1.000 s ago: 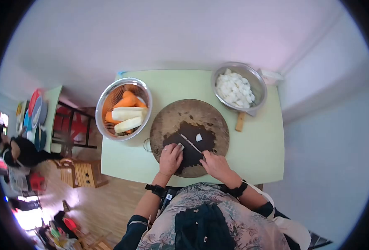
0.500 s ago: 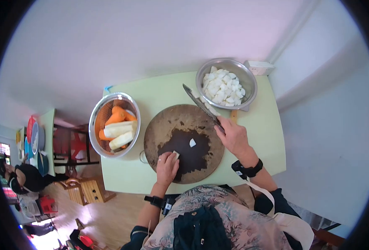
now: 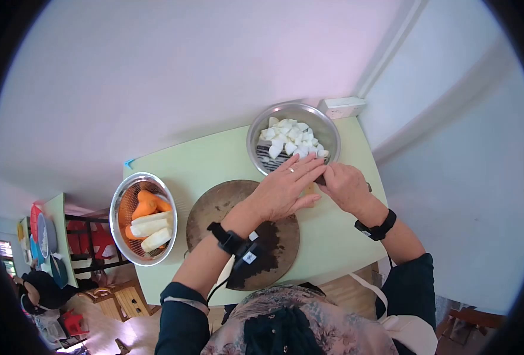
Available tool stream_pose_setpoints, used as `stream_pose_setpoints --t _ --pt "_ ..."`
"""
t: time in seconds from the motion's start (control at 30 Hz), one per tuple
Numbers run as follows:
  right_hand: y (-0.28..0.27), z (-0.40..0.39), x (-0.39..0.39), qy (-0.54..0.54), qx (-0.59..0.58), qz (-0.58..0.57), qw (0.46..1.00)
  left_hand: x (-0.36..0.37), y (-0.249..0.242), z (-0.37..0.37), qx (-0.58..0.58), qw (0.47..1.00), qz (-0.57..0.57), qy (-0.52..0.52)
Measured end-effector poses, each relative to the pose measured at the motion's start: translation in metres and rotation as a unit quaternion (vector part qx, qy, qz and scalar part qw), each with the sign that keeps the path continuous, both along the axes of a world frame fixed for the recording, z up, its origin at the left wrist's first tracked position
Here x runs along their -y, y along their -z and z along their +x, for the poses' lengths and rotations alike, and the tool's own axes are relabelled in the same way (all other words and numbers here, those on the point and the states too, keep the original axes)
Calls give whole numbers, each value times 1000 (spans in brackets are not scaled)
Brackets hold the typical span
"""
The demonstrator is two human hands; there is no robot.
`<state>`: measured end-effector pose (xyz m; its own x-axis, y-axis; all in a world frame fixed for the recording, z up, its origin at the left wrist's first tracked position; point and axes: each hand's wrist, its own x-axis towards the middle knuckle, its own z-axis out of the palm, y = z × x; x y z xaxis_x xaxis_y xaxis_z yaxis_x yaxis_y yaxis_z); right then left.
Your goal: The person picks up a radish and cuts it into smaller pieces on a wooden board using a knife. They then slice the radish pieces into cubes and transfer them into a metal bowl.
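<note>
"The left hand [image 3: 283, 192] moved from board [image 3: 214, 207] to bowl [image 3: 327, 133] — board's one o'clock."
"Gripping?"
"Fingers outstretched, palm hidden."
"Right hand [image 3: 348, 186]?"
"Closed round the knife [image 3: 320, 180] — bowl's five o'clock rim."

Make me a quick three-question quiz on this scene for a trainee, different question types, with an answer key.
1. Multiple choice: what lies with the orange carrots in the silver-rimmed metal mesh basket?
A) green leaves
B) long, peeled white vegetables
C) brown eggs

2. True or false: the round silver metal bowl is empty.

3. Fill in the blank: the dark-handled metal knife, held beyond the round brown wooden chopping board, is gripped by the person's ____ hand.

Key:
1. B; the long, peeled white vegetables lie beside the carrots.
2. False; it holds many white cut chunks.
3. Right; the right hand is closed around the handle.
</note>
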<state>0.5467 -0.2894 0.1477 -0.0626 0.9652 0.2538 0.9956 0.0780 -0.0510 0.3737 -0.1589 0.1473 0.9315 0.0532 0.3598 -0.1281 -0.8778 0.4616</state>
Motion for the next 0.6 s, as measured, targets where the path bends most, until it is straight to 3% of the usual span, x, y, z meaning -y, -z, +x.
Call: stream_pose_setpoints --t 0.13,0.4,0.53,0.6 --pt "0 16 0 -14 16 -9 1000 -15 20 31 -88 991 -84 51" --pt "6 34 -8 -52 85 -12 995 -51 50 62 -150 973 -79 158" --pt "8 41 -10 -53 89 -31 994 -57 64 72 -142 969 -109 168" --pt "9 43 -8 -55 84 -35 994 -60 72 75 -152 974 -63 153"
